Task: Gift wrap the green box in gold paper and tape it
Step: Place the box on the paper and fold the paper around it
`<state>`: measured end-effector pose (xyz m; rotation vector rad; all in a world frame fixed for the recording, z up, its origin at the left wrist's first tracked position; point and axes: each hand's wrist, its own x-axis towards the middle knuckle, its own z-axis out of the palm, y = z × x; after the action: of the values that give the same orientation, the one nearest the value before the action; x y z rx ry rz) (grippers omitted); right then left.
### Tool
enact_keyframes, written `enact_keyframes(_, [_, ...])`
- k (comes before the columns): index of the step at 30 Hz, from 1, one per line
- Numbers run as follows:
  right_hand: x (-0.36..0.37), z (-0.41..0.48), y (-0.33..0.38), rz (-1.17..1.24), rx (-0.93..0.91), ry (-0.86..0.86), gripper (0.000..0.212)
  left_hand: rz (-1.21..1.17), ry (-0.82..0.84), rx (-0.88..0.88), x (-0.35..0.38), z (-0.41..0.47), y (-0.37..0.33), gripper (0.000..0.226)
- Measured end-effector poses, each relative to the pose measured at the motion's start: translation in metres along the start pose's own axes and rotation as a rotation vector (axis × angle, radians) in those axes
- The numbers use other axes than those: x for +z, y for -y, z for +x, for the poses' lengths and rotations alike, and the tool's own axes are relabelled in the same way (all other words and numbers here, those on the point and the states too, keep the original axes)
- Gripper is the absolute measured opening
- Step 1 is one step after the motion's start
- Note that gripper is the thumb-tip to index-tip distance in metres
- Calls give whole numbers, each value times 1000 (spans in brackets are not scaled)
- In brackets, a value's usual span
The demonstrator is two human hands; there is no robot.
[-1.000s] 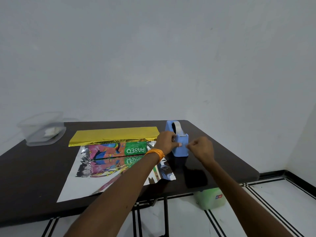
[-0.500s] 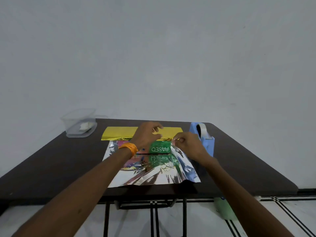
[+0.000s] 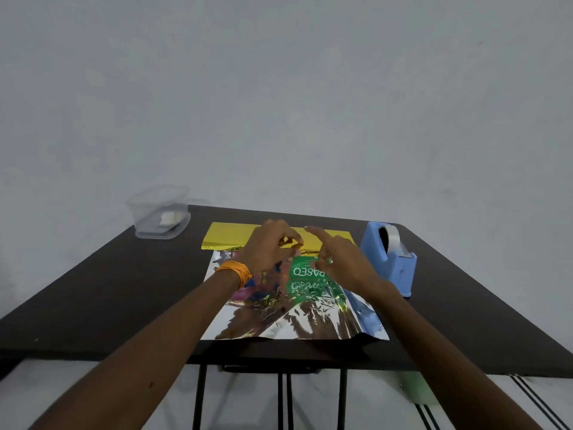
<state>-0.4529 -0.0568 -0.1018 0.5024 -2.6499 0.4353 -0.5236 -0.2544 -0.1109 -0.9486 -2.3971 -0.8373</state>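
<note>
Now, left hand [image 3: 267, 249] pinches the edge of the gold paper [image 3: 229, 235], right hand [image 3: 344, 265] grip apart over the green box [image 3: 303, 265]; paper looks thin, slippery, crease-prone, so take its edge.

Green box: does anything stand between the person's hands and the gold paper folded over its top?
Nothing visible does. The left hand and right hand are both over the gold paper at the top edge of the green box; the tape dispenser stands apart at the right.
</note>
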Motion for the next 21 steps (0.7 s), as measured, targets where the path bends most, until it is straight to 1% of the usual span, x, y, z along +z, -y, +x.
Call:
enact_keyframes(5, [12, 2, -7, 1, 29, -83, 73, 6, 16, -5, -1, 0, 1, 21])
enact_keyframes(9, [15, 6, -6, -27, 65, -117, 73, 28, 25, -6, 0, 0, 1, 21])
enact_keyframes(12, [16, 12, -4, -113, 127, -142, 73, 33, 26, -10, 0, 0, 1, 20])
enact_keyframes(14, [15, 13, -6, -152, 201, -163, 74, 32, 25, -17, 0, 1, 1, 19])
enact_keyframes(18, [7, 7, -23, -64, 338, -191, 80, 1, 34, -23, -1, 1, 1, 19])
enact_keyframes(21, [0, 5, -30, -21, 378, -136, 78, -9, 38, -31, -1, 1, 2, 18])
